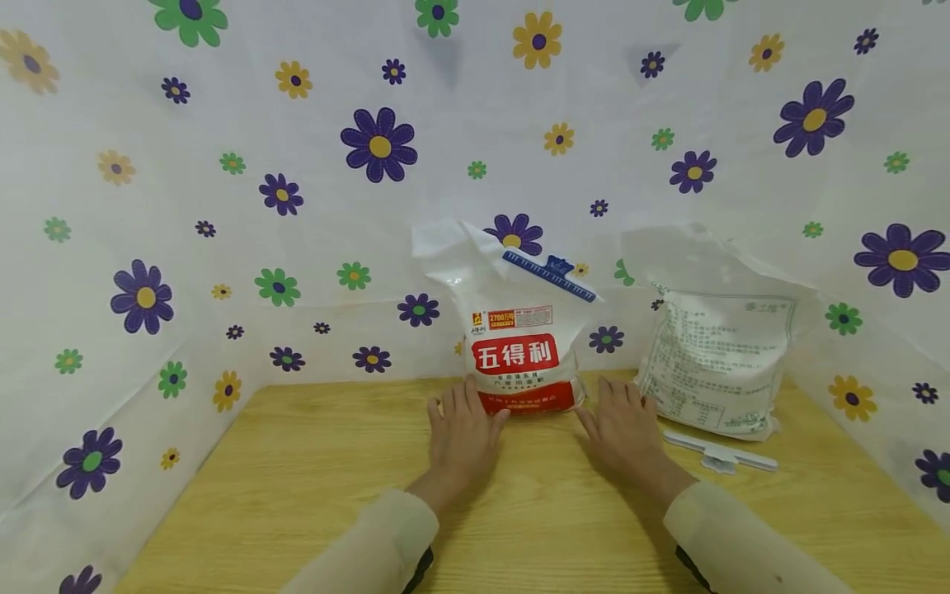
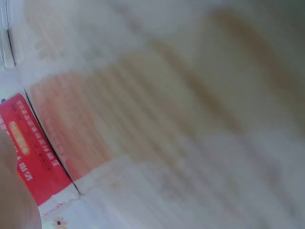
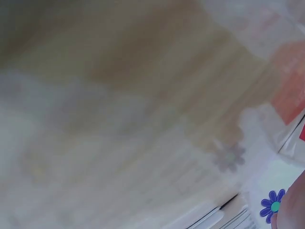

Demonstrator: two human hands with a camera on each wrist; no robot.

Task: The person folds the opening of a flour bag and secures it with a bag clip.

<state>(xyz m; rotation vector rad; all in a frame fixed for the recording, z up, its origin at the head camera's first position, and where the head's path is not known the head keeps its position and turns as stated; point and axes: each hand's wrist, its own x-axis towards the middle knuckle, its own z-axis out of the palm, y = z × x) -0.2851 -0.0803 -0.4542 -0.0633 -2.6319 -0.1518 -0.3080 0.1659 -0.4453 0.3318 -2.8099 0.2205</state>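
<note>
A white and red flour bag (image 1: 515, 363) stands upright against the back. A blue clip (image 1: 551, 275) lies slanted across its upper part, and the bag's top corner sticks up to the left. My left hand (image 1: 462, 433) rests by the bag's lower left corner, fingers extended forward. At the lower right corner is my right hand (image 1: 619, 421), palm down with its thumb toward the bag. The left wrist view shows the bag's red lower band (image 2: 40, 162) beside part of the left hand (image 2: 16, 191). Part of the right hand (image 3: 293, 205) shows in the right wrist view.
Right of my right hand stands a second white bag (image 1: 716, 363) with green print, its top loose. A white clip (image 1: 720, 452) lies before it on the wooden table (image 1: 319, 478). A flower-patterned sheet (image 1: 312, 157) hangs behind and at both sides.
</note>
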